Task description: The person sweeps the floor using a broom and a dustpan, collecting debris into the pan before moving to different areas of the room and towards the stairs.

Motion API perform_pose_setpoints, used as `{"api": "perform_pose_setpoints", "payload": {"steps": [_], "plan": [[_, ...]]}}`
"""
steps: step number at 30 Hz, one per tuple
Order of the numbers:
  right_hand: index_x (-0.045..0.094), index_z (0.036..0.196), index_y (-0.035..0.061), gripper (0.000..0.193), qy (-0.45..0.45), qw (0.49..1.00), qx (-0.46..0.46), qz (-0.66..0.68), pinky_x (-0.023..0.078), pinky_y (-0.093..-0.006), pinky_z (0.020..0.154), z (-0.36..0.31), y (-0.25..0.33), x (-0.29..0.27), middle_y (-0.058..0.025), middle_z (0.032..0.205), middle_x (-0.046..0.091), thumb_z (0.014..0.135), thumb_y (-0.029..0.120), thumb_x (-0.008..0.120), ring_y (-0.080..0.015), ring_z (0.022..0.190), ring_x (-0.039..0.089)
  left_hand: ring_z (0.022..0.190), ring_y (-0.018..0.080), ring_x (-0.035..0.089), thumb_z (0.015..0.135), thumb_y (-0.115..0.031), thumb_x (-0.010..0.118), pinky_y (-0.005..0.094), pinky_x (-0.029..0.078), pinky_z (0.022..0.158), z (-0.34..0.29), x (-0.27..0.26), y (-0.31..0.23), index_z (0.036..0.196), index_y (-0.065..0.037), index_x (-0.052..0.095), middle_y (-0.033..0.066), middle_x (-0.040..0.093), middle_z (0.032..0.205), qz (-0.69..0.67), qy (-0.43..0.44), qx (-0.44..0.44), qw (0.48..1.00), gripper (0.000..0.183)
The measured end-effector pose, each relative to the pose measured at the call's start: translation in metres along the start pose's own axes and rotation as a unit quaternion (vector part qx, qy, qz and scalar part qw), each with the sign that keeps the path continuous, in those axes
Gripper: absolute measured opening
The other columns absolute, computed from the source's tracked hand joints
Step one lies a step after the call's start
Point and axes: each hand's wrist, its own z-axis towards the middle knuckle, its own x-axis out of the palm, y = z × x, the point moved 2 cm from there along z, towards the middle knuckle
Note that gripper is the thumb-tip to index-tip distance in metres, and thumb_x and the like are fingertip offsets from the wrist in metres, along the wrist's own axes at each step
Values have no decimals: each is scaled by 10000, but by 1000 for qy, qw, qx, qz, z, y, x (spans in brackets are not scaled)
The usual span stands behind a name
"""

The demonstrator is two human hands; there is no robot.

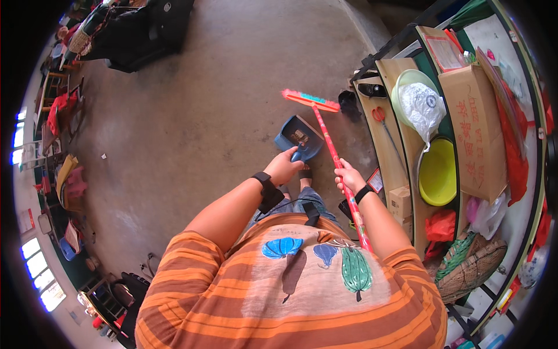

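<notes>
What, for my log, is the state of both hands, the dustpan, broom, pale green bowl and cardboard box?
Left hand: closed around the dustpan handle
Right hand: closed around the broom
Dustpan: holding debris
Broom: slanted, head past the dustpan
Pale green bowl: holding a white plastic bag
Cardboard box: open or shut, cannot tell

Smooth plastic dustpan (313, 143), matt cardboard box (478, 125)

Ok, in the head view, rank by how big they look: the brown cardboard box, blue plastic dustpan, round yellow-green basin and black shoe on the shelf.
Largest to smallest:
Brown cardboard box
Round yellow-green basin
Blue plastic dustpan
Black shoe
</notes>
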Motion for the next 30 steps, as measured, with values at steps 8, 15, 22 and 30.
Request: {"api": "perform_pose_setpoints", "payload": {"steps": [8,15,22,30], "plan": [[179,1327,267,582,74,987,60,131,340,-257,345,-33,-25,-30,-5,574,437,834,147,462,-99,378,396,440,101,425,740,-165,536,256,338,398,4,-2,6,1283,-64,353,22,497,609,38,6,20,999,582],[123,1352,248,629,22,994,4,107,336,-249,332,-36,-46,-33,-6,567,440,832,163,465,-97,379,401,405,83,367,747,-146,535,245,295,365,8,0,-3,1284,-81,357,-4,440,560,68,40,2,997,569],[130,1340,262,621,14,993,47,105,364,-274,367,-21,-64,-20,-13,572,440,827,152,463,-117,408,418,385,128,433,764,-162,547,275,342,345,34,11,-34,1229,-35,400,25,451,513,106,39,24,993,503],[147,1350,216,629,25,994,15,109,333,-262,328,-80,-86,-33,-1,563,448,821,156,482,-103,385,413,362,101,401,769,-154,510,255,328,323,36,13,-12,1216,-48,407,3,419,507,105,52,36,992,471]]}}
